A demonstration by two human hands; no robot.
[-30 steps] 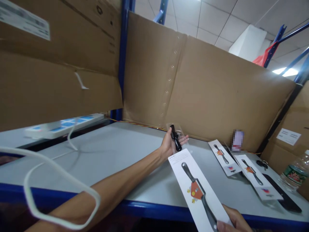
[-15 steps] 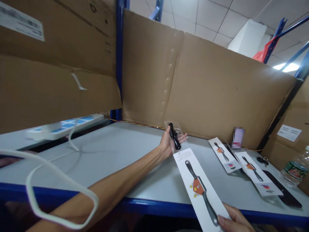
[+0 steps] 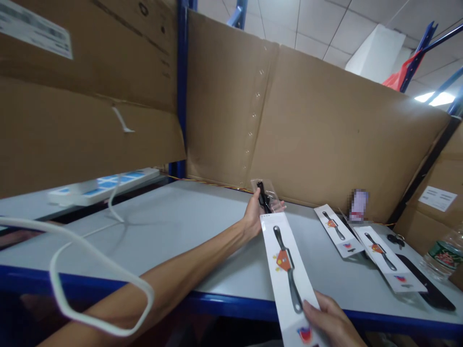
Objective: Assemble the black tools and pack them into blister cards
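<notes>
My left hand (image 3: 254, 215) is closed around a clear plastic blister shell (image 3: 275, 194) above the middle of the table. Inside the shell lies a black tool with a handle, apparently a spokeshave (image 3: 261, 189); its lower part is hidden. My right hand (image 3: 331, 318) pinches the lower right edge of a long white backing card (image 3: 304, 270), printed with a spokeshave on an orange patch. The card's top end overlaps the near end of the shell. Whether the card is inside the shell or only in front of it, I cannot tell.
Two similar printed cards (image 3: 334, 231) (image 3: 388, 260) lie at the right, near a dark flat object (image 3: 439, 300), keys (image 3: 396, 240) and a water bottle (image 3: 443, 255). A white cable (image 3: 97, 260) loops at front left by a power strip (image 3: 108, 185). Cardboard (image 3: 325, 130) walls the back.
The card has moved up and slightly left, its top end now covering the lower part of the shell and tool. My right hand has risen with it; my left hand keeps its hold.
</notes>
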